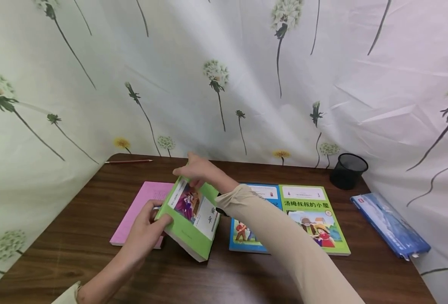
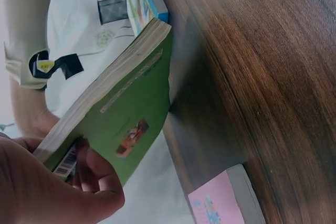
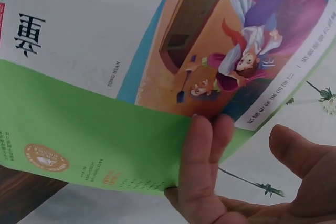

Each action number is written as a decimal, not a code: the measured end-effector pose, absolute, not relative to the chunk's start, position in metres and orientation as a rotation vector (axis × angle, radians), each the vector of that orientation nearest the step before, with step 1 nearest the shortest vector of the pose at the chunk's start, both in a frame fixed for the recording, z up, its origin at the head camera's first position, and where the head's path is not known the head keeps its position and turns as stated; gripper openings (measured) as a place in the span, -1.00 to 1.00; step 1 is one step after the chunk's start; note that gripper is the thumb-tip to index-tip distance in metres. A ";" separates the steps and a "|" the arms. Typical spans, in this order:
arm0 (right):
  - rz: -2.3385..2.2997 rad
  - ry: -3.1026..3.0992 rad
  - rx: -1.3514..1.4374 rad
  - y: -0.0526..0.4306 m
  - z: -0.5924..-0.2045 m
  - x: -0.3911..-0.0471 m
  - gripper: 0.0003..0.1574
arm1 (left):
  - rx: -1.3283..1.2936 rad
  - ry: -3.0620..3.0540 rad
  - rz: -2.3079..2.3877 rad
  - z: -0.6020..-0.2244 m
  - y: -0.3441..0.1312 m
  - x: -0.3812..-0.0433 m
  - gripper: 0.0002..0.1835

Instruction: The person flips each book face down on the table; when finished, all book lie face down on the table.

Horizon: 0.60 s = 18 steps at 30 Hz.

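Observation:
A thick green book (image 1: 193, 228) with an illustrated cover is tilted up above the table. My left hand (image 1: 148, 223) grips its left edge, thumb on the front cover. In the left wrist view, that hand's curled fingers (image 2: 97, 174) press the back cover beside a barcode. At the top corner is my right hand (image 1: 199, 171). In the right wrist view, two of its fingers (image 3: 199, 161) lie over the front cover and another fingertip reaches the corner's edge, while the thumb stands off the book. A pink book (image 1: 140, 215) lies on the table behind my left hand.
To the right lie a blue book (image 1: 243, 236), partly hidden by my right sleeve, and a yellow-green book (image 1: 313, 223). A black mesh pen holder (image 1: 347, 172) and a blue package (image 1: 391, 226) stand farther right. A pencil (image 1: 129, 161) lies along the back edge near the curtain.

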State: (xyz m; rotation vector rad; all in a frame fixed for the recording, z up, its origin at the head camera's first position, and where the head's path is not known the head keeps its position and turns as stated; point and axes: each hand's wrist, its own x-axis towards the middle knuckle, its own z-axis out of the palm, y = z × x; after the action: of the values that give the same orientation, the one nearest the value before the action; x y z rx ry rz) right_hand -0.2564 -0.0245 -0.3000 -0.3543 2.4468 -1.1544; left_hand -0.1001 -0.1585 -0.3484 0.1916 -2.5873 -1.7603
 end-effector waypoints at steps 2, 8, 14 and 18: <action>-1.185 2.429 -0.377 -0.023 -0.300 -0.256 0.09 | 0.188 -2.576 -1.729 -0.348 -0.157 -0.099 -0.57; -1.253 2.412 -0.370 -0.023 -0.294 -0.256 0.09 | 0.178 -2.513 -1.711 -0.349 -0.154 -0.098 -0.59; -1.189 2.466 -0.348 -0.024 -0.287 -0.253 0.11 | 0.157 -2.533 -1.608 -0.349 -0.152 -0.094 -0.62; -1.082 2.534 -0.368 -0.023 -0.284 -0.250 0.12 | 0.136 -2.540 -1.528 -0.348 -0.151 -0.091 -0.64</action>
State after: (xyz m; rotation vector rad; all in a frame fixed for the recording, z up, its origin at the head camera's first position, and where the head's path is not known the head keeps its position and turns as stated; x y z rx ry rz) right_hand -0.2500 -0.0233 -0.2842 -0.3682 2.5337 -1.0816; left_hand -0.0910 -0.1509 -0.3475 0.1361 -2.5396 -1.5277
